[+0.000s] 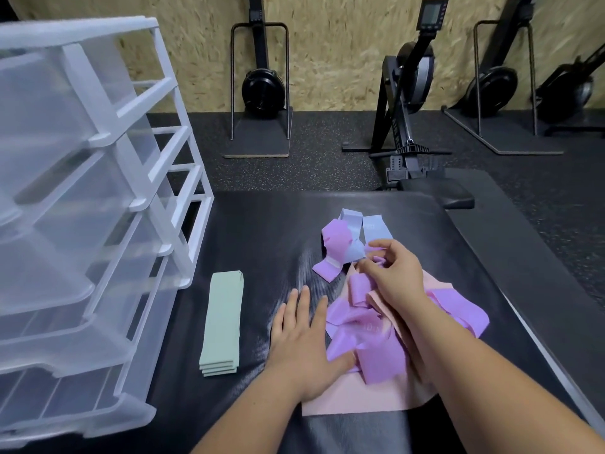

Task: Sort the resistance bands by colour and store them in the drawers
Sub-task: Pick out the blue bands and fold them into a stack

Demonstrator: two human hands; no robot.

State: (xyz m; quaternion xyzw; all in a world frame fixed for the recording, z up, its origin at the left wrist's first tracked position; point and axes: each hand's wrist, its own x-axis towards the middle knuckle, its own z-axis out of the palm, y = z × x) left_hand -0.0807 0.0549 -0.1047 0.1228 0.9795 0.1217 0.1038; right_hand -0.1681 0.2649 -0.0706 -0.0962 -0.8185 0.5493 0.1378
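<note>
A jumbled heap of purple bands (pixel 370 335) lies on the dark mat, over a pink band (pixel 353 398). Light blue bands (pixel 376 226) lie at the heap's far end beside another purple band (pixel 334 244). My right hand (pixel 393 273) reaches over the heap and pinches a band at its far end; the colour under the fingers is unclear. My left hand (pixel 302 339) lies flat on the mat, its thumb touching the purple heap's left edge. A neat stack of folded green bands (pixel 224 322) sits to the left. The white drawer unit (pixel 82 191) with clear drawers stands at far left.
The dark mat (pixel 262 244) covers the floor in front of me. A black padded bench end (pixel 451 194) lies just beyond the mat's far right corner. Rowing machines (pixel 409 103) and black stands (pixel 262 90) line the chipboard wall behind.
</note>
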